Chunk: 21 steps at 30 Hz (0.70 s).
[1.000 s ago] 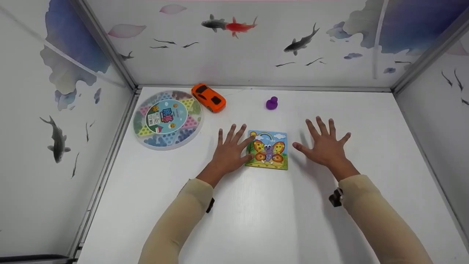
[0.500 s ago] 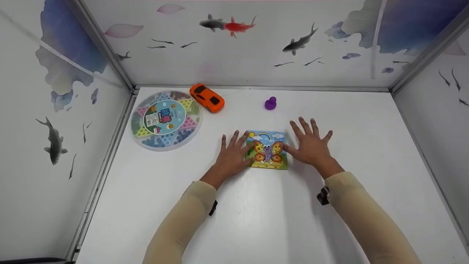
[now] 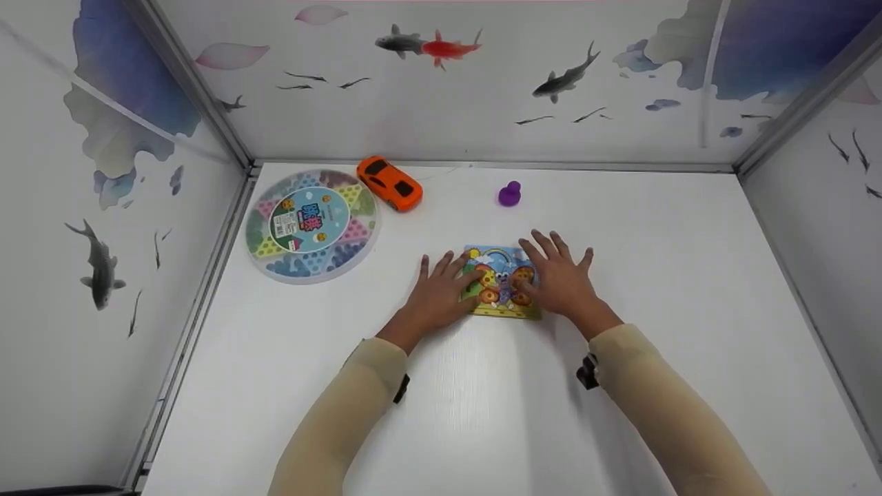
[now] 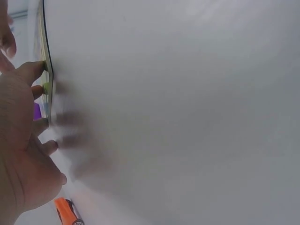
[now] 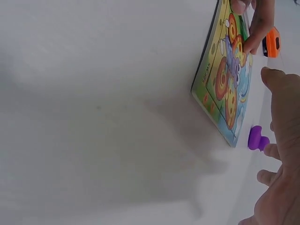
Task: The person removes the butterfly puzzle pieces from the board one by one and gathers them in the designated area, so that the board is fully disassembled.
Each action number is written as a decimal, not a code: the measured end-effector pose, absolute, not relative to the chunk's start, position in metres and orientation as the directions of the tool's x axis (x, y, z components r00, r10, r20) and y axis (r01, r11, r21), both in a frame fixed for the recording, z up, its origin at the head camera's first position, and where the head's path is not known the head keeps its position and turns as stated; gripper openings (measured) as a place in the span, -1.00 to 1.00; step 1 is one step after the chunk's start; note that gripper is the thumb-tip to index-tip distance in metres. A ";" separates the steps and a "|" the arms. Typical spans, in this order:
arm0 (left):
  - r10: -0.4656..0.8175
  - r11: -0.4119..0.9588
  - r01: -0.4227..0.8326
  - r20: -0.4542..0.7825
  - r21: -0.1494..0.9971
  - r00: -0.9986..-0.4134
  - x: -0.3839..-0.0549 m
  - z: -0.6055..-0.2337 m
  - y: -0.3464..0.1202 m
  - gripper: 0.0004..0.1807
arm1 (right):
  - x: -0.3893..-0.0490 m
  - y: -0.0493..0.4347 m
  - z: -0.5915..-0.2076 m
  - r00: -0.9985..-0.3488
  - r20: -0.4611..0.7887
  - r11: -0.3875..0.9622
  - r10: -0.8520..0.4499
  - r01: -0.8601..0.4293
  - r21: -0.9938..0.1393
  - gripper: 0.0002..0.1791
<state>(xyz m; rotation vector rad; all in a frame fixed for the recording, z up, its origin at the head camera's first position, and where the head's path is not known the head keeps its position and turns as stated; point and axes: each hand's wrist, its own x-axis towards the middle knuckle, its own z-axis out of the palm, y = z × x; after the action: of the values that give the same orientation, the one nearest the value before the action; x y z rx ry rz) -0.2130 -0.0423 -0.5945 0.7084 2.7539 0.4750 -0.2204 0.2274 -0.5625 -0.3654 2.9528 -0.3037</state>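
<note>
A square butterfly jigsaw puzzle (image 3: 505,306) lies flat on the white table, its pieces fitted together in the right wrist view. My left hand (image 3: 434,300) rests at its left side with fingers spread, thumb and index fingertips on the picture. In the left wrist view those fingertips (image 4: 40,70) touch the board's edge. My right hand (image 3: 561,279) reaches over the right part of the board, fingers spread, with the thumb above the butterfly's wing. In the right wrist view the right thumb (image 5: 276,77) stands apart from the board's surface.
A round Chinese checkers box (image 3: 313,227) lies at the back left. Against it stands an orange toy car (image 3: 391,184). Behind the puzzle is a small purple toy (image 3: 510,194). Printed wall panels (image 3: 441,124) enclose the table at the back and sides.
My right hand has moved left from beside the puzzle to over its right part. The left hand has shifted slightly right and nearer to me. The puzzle stays in place.
</note>
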 end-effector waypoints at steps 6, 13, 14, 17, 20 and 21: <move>0.513 0.817 0.408 -0.190 0.408 -0.837 -0.215 -0.594 -0.043 -0.32 | -0.222 0.212 -0.569 -0.943 -0.151 0.933 -0.296 -0.251 -0.259 -0.13; 0.514 0.828 0.414 -0.215 0.378 -0.831 -0.218 -0.592 -0.044 -0.30 | -0.222 0.196 -0.576 -0.919 -0.138 0.907 -0.370 -0.325 -0.269 -0.35; 0.513 0.830 0.417 -0.215 0.370 -0.831 -0.218 -0.592 -0.044 -0.30 | -0.222 0.194 -0.577 -0.915 -0.130 0.902 -0.382 -0.338 -0.269 -0.38; 0.513 0.835 0.426 -0.212 0.349 -0.832 -0.219 -0.591 -0.044 -0.29 | -0.222 0.189 -0.578 -0.907 -0.097 0.888 -0.410 -0.372 -0.269 -0.44; 0.519 0.834 0.440 -0.198 0.333 -0.832 -0.218 -0.589 -0.044 -0.29 | -0.224 0.184 -0.579 -0.901 -0.068 0.875 -0.428 -0.393 -0.283 -0.46; 0.519 0.834 0.443 -0.195 0.331 -0.832 -0.218 -0.589 -0.044 -0.29 | -0.225 0.183 -0.580 -0.901 -0.066 0.870 -0.430 -0.393 -0.297 -0.46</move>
<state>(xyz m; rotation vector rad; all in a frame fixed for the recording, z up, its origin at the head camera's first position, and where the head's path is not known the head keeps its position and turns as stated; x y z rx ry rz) -0.2178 -0.0440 -0.5888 0.7335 2.7370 0.3959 -0.2247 0.1831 -0.5799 -0.6436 2.9114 -0.4205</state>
